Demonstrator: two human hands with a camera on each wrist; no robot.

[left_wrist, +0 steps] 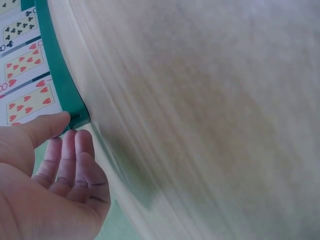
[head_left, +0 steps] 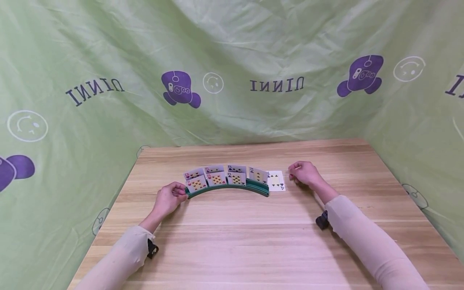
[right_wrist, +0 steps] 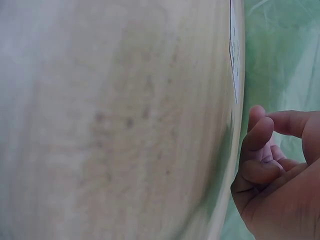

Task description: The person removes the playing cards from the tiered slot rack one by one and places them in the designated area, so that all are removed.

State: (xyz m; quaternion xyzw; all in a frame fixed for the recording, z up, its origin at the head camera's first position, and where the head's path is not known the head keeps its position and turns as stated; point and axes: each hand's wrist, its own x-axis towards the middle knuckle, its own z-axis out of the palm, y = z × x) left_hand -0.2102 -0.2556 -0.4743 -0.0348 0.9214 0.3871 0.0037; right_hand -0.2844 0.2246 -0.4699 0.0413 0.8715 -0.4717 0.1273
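A curved green card holder [head_left: 222, 187] stands on the table with playing cards upright in two rows. In its front row are hearts cards such as the leftmost seven [head_left: 196, 184], and a clubs eight [head_left: 237, 178]. At the holder's left end, my left hand [head_left: 170, 198] pinches the tip, thumb above and fingertips below in the left wrist view. A black-suit card [head_left: 276, 181] lies beside the right end, its left edge behind the last upright card. Right of this card is my right hand [head_left: 305, 173], fingers curled and thumb against a fingertip, with nothing visible held.
The wooden table [head_left: 232, 237] reaches back to a green printed curtain [head_left: 232, 117], which also hangs along both sides. Black wrist devices sit under both sleeves, one at the left wrist [head_left: 152, 249] and one at the right [head_left: 322, 220].
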